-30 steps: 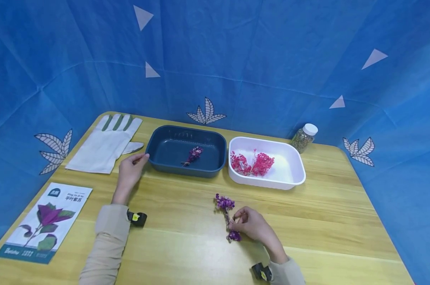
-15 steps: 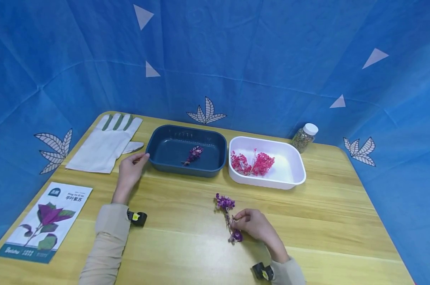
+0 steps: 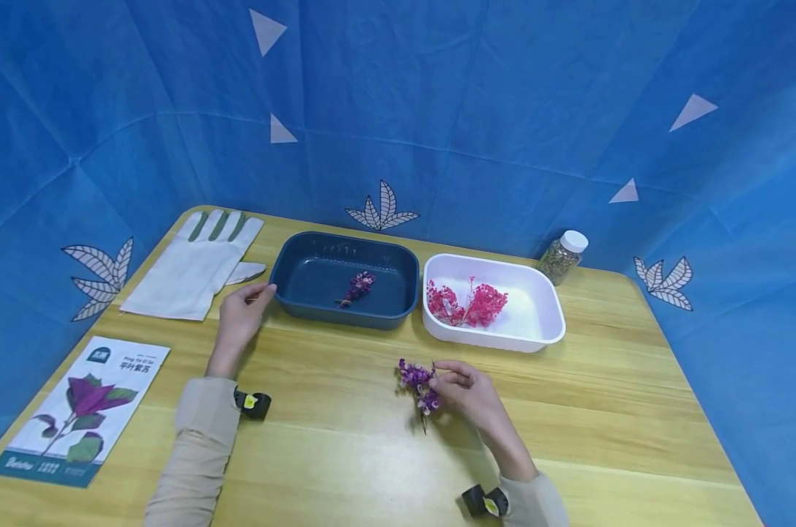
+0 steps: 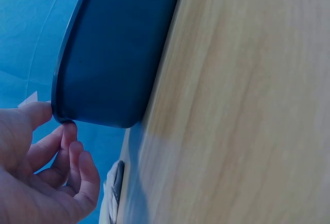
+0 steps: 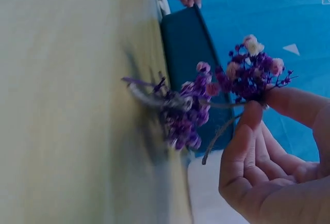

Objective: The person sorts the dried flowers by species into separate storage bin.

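Note:
My left hand [image 3: 241,318] pinches the front left corner of a dark blue tray's rim [image 3: 345,316] between thumb and fingers. A small purple dried flower sprig [image 3: 361,284] lies inside that tray. Above the table in front of the trays, my right hand [image 3: 471,397] pinches purple dried flowers [image 3: 416,375] with thumb and fingertips. Two clusters show in the right wrist view: one with pink and white blossoms [image 5: 255,72] at the fingertips, another purple cluster [image 5: 188,113] beside it, nearer the table. Twine [image 5: 219,136] hangs by the fingers. Whether the clusters are joined I cannot tell.
A white tray [image 3: 496,339] with pink dried flowers [image 3: 486,304] stands right of the blue one. Behind it is a white-capped jar [image 3: 561,256]. A white glove [image 3: 187,271] and a seed packet [image 3: 81,413] lie at the left. Blue cloth [image 3: 398,88] surrounds the table.
My right hand has moved away from me, toward the trays, and the lower purple cluster has come up close to the other one. The left hand stays on the blue tray's rim.

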{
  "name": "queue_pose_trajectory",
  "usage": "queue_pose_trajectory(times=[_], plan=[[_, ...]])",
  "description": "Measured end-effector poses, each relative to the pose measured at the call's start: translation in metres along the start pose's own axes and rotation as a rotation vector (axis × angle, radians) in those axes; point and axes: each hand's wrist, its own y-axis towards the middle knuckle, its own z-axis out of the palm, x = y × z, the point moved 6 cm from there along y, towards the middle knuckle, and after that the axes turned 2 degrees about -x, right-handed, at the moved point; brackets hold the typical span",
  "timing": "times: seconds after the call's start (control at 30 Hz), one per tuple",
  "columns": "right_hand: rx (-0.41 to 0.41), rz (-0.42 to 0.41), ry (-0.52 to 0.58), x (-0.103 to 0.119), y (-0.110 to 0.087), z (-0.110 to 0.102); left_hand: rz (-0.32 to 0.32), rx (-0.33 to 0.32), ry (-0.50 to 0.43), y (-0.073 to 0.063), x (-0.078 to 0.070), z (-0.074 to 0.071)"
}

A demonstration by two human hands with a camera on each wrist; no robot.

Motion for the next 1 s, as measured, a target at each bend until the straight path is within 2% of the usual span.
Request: queue_pose_trajectory(times=[0.13, 0.4, 0.7, 0.87, 1.0], plan=[[-0.046, -0.015, 0.021, 0.012, 0.005, 0.004, -0.005, 0.006, 0.002, -0.002, 0.000, -0.001], [-0.064, -0.105, 0.060, 0.042, 0.022, 0.016, 0.000, 0.009, 0.011, -0.001, -0.001, -0.001], [-0.099, -0.176, 0.208, 0.068, 0.050, 0.035, -0.001, 0.008, -0.006, 0.000, -0.002, 0.000], [-0.083, -0.179, 0.271, 0.076, 0.061, 0.045, -0.005, 0.015, -0.018, 0.000, -0.002, 0.001], [-0.058, -0.165, 0.262, 0.080, 0.070, 0.053, -0.010, 0.022, -0.025, 0.000, -0.001, 0.001]])
